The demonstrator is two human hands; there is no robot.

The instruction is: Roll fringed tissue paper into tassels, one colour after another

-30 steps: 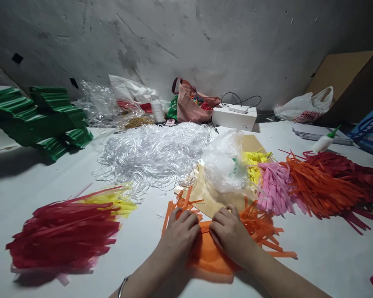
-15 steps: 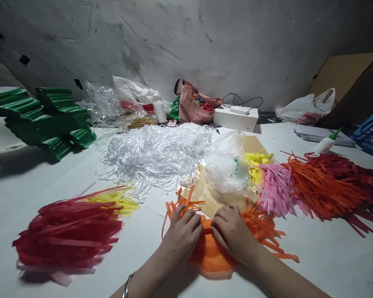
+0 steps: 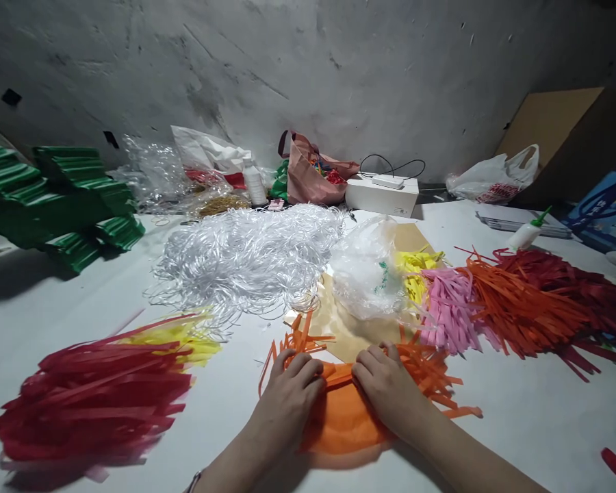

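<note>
Fringed orange tissue paper [image 3: 341, 418] lies in front of me, its uncut middle folded into a narrow band along the far side. My left hand [image 3: 291, 397] is closed on the left part of this band, fingers curled over it. Gripping the right part is my right hand [image 3: 387, 387], also with bent fingers; both thumbs are mostly hidden. Cut orange strips [image 3: 431, 373] spread out beyond each hand. Between the hands a smooth stretch of paper hangs toward me.
Crimson strips [image 3: 97, 397] lie at left, with yellow fringe behind. White cord [image 3: 251, 257] is heaped in the middle beside a clear plastic bag [image 3: 367, 270]. Pink fringe [image 3: 449, 308] and dark orange fringe [image 3: 528, 308] sit at right, near a glue bottle [image 3: 526, 236].
My hands have drawn slightly apart along the folded band, and more smooth orange paper shows between them. The view has shifted a little to the right.
</note>
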